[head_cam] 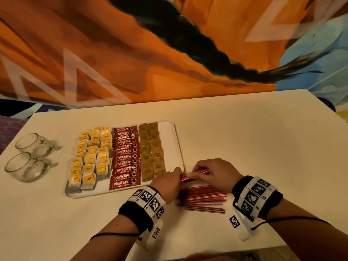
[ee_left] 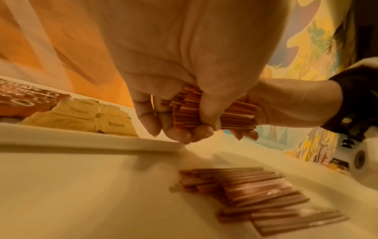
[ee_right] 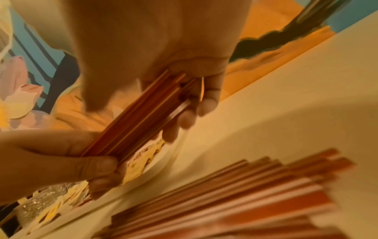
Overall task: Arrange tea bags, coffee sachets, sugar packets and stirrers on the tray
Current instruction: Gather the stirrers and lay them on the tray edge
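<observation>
A white tray (head_cam: pixel 178 147) holds yellow tea bags (head_cam: pixel 90 159) on its left, red coffee sachets (head_cam: pixel 125 157) in the middle and brown sugar packets (head_cam: pixel 151 149) to the right. Both hands hold one bundle of red stirrers (head_cam: pixel 194 175) just off the tray's near right corner. My left hand (head_cam: pixel 167 182) grips the bundle's left end (ee_left: pixel 190 111). The bundle's right end (ee_right: pixel 143 116) sits in the curled fingers of my right hand (head_cam: pixel 212 173). A loose pile of stirrers (head_cam: pixel 203 199) lies on the table below the hands.
Two clear glass mugs (head_cam: pixel 32 157) lie on their sides left of the tray. The white table (head_cam: pixel 263 138) stretches bare to the right, with its far edge against an orange patterned cloth (head_cam: pixel 131 63). The tray's right strip beside the sugar packets is bare.
</observation>
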The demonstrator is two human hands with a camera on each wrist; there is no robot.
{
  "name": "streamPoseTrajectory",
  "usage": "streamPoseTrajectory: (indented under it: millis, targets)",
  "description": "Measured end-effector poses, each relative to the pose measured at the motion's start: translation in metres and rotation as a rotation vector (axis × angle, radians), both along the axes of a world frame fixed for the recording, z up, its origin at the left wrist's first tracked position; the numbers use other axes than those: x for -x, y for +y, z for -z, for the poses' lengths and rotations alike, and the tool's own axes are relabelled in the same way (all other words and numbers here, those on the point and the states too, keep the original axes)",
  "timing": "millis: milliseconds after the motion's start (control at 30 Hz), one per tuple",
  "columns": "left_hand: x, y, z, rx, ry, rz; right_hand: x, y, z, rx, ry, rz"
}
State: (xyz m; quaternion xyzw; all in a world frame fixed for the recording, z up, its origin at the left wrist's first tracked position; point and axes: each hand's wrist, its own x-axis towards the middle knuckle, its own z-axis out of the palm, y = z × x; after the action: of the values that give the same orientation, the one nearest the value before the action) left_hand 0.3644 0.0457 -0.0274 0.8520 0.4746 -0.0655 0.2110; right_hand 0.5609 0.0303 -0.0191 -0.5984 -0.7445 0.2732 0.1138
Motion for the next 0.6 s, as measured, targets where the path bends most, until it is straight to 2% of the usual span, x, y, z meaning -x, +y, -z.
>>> streamPoseTrajectory:
  millis: [133, 333, 400, 433, 500, 600]
  targets:
    - [0.014, 0.003, -0.011, 0.130, -0.110, -0.036, 0.014, 0.009, -0.007, -0.154, -0.028, 0.059]
    - [0.031, 0.006, -0.020, 0.322, -0.264, -0.016, 0.044, 0.028, -0.016, -0.157, -0.119, 0.008]
    - [0.040, 0.010, -0.016, 0.408, -0.390, -0.100, 0.053, 0.033, -0.022, -0.209, -0.040, 0.017]
    - [0.046, 0.012, -0.016, 0.492, -0.502, -0.180, 0.058, 0.034, -0.025, -0.256, 0.046, 0.037]
    - [0.054, 0.013, -0.018, 0.744, -0.854, -0.444, 0.066, 0.033, -0.028, -0.323, 0.196, 0.084]
    - [0.068, 0.019, -0.028, 1.047, -1.348, -0.777, 0.086, 0.028, -0.034, -0.256, 0.365, 0.135]
